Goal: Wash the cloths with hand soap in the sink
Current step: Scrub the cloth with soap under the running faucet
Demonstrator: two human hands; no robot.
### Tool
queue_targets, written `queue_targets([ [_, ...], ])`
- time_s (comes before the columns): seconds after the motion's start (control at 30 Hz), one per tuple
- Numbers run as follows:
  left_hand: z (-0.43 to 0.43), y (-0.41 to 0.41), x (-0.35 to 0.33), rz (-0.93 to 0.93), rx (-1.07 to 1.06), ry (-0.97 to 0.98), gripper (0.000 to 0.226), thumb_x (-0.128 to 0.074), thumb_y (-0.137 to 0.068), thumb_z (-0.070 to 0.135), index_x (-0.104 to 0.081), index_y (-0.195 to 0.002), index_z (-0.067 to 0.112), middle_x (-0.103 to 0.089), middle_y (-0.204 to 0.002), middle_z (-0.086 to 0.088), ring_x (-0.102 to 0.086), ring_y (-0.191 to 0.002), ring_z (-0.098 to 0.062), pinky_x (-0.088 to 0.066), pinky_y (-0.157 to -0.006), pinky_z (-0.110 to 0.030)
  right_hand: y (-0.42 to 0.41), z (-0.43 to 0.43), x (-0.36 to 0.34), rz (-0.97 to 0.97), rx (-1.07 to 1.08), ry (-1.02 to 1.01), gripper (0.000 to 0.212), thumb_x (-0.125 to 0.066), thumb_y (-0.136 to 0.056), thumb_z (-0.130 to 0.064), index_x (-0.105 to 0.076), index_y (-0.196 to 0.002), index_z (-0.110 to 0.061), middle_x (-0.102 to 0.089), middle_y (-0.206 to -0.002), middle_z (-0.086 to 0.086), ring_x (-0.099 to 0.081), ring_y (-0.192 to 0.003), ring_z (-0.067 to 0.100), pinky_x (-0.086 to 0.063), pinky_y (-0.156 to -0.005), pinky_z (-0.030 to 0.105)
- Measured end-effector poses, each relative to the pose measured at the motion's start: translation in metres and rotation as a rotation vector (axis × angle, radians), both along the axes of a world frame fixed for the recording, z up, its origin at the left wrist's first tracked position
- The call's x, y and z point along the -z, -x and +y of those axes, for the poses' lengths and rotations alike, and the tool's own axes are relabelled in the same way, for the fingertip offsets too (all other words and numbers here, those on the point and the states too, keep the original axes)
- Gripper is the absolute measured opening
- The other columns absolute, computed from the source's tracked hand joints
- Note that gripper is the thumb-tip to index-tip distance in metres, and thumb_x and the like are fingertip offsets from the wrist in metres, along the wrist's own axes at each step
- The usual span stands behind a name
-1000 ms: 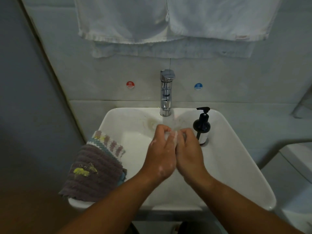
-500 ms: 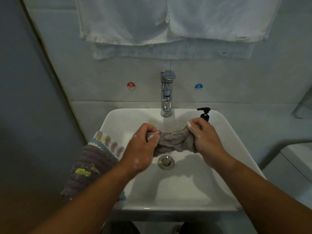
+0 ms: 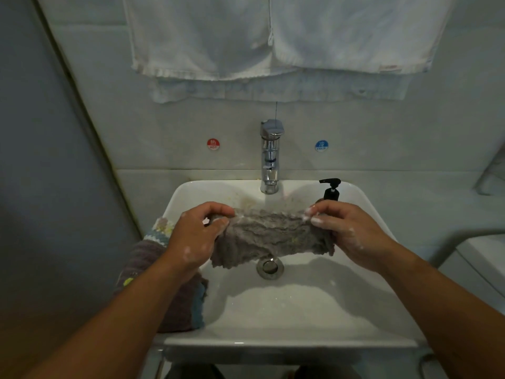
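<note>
**White towels** [image 3: 276, 39]: two pale towels hang side by side on the far wall above the basin, with a third edge showing below them.

**Sink** [image 3: 300, 310]: a white basin with rounded corners, fixed against the tiled far wall. Its bowl is wet, with shadows of the arms across the floor.

**Stacked cloths** [image 3: 188, 307]: a pile draped over the left rim of the sink. A dark ribbed cloth lies on top, a checked pastel edge shows at the far end and a blue edge on the side toward the bowl. The left forearm partly covers it.

**Grey cloth** [image 3: 270, 236]: a fluffy grey cloth held up in the air over the bowl, stretched sideways between the two hands. Its lower edge hangs just above the drain, in front of the faucet.

**Left hand** [image 3: 196, 236]: thumb and curled fingers pinch the left end of the grey cloth. White suds fleck the back of the hand.

**Right hand** [image 3: 347, 231]: thumb and curled fingers pinch the right end of the same cloth, also with suds. The two hands are well apart, joined only by the cloth.

**Faucet** [image 3: 270, 157]: a chrome single-lever tap at the far middle of the rim.

**Soap pump bottle** [image 3: 331, 190]: a black dispenser on the far right rim, its body hidden behind the right hand.

**Drain** [image 3: 270, 267]: a round metal fitting in the bowl's floor.

**Hot sticker** [image 3: 213, 143] and **cold sticker** [image 3: 321, 145]: red on the left and blue on the right of the faucet.
</note>
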State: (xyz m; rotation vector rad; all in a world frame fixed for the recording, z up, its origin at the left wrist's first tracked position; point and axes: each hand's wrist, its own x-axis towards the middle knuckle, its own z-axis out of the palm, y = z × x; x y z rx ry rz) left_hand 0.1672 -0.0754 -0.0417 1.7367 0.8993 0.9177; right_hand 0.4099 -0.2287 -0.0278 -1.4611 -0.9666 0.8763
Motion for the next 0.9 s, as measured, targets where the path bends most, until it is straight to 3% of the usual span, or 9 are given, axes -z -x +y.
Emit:
queue_targets([
  [0.1,0.004,0.003,0.0,0.013,-0.05,-0.001,0.028,-0.07,-0.091,0.003,-0.071,-0.097,0.03,-0.07,-0.101,0.008,-0.067,-0.085,-0.014,-0.055,-0.073,-0.026,-0.004,0.0,-0.004,-0.151,0.05,0.02,0.021,-0.069,-0.089,0.0,-0.076,-0.093,-0.019,-0.075,-0.096,0.003,-0.07,-0.088,0.011,-0.053,-0.065,0.019],
  [0.17,0.004,0.002,0.003,0.007,-0.072,0.022,0.032,-0.073,-0.089,0.003,-0.069,-0.101,0.032,-0.069,-0.104,0.004,-0.069,-0.089,-0.021,-0.059,-0.078,-0.031,-0.005,0.004,-0.002,-0.192,0.156,0.038,0.025,-0.08,-0.08,-0.002,-0.075,-0.099,-0.018,-0.074,-0.095,0.009,-0.072,-0.085,0.01,-0.055,-0.067,0.016],
  [0.3,0.0,-0.003,0.008,0.011,-0.114,0.08,0.019,-0.077,-0.086,0.007,-0.073,-0.091,0.025,-0.074,-0.094,0.0,-0.071,-0.092,-0.024,-0.061,-0.085,-0.044,0.001,0.013,0.008,-0.119,0.378,0.133,0.029,-0.093,-0.067,-0.019,-0.076,-0.089,-0.012,-0.076,-0.088,0.009,-0.074,-0.084,0.024,-0.062,-0.075,0.035],
  [0.37,-0.008,-0.011,0.011,-0.015,-0.112,0.148,0.016,-0.078,-0.085,0.009,-0.075,-0.086,0.025,-0.076,-0.088,-0.002,-0.072,-0.089,-0.028,-0.061,-0.084,-0.053,0.012,0.019,0.01,-0.025,0.395,0.114,0.026,-0.091,-0.07,-0.017,-0.074,-0.087,-0.007,-0.075,-0.089,0.015,-0.074,-0.086,0.031,-0.062,-0.082,0.045],
  [0.43,-0.02,-0.023,0.012,-0.057,-0.094,0.195,0.02,-0.078,-0.084,0.006,-0.075,-0.083,0.027,-0.075,-0.086,-0.005,-0.072,-0.087,-0.032,-0.06,-0.08,-0.059,0.03,0.027,0.011,0.039,0.388,0.064,0.022,-0.087,-0.075,-0.012,-0.072,-0.089,-0.005,-0.074,-0.091,0.017,-0.073,-0.088,0.032,-0.062,-0.083,0.043],
  [0.5,-0.035,-0.037,0.012,-0.087,-0.06,0.205,0.019,-0.076,-0.085,0.003,-0.075,-0.085,0.022,-0.075,-0.086,-0.005,-0.073,-0.086,-0.03,-0.06,-0.079,-0.058,0.05,0.033,0.012,0.053,0.359,0.019,0.015,-0.083,-0.079,-0.009,-0.072,-0.088,-0.011,-0.073,-0.089,0.01,-0.071,-0.087,0.027,-0.06,-0.078,0.036],
  [0.6,-0.049,-0.049,0.011,-0.097,-0.021,0.192,0.015,-0.073,-0.09,0.009,-0.075,-0.096,0.022,-0.077,-0.089,0.001,-0.074,-0.087,-0.02,-0.062,-0.082,-0.049,0.073,0.036,0.012,-0.086,0.306,0.03,0.012,-0.077,-0.087,-0.019,-0.071,-0.096,-0.025,-0.072,-0.095,-0.003,-0.068,-0.091,0.013,-0.056,-0.077,0.027],
  [0.77,-0.051,-0.046,0.01,-0.102,0.065,0.237,0.035,-0.059,-0.097,0.006,-0.075,-0.114,0.033,-0.076,-0.109,0.006,-0.071,-0.105,-0.018,-0.059,-0.093,-0.045,0.077,0.029,0.011,-0.169,0.29,0.012,0.034,-0.082,-0.082,-0.028,-0.07,-0.114,-0.028,-0.071,-0.105,-0.009,-0.067,-0.099,0.01,-0.058,-0.089,0.03],
  [0.9,-0.057,-0.045,0.003,-0.122,0.146,0.28,0.055,-0.04,-0.095,-0.01,-0.071,-0.125,0.026,-0.074,-0.115,0.006,-0.069,-0.111,-0.016,-0.059,-0.095,-0.042,0.08,0.027,0.012,-0.254,0.289,-0.011,0.048,-0.089,-0.072,-0.034,-0.067,-0.114,-0.03,-0.071,-0.102,-0.012,-0.068,-0.094,0.005,-0.057,-0.084,0.021],
])
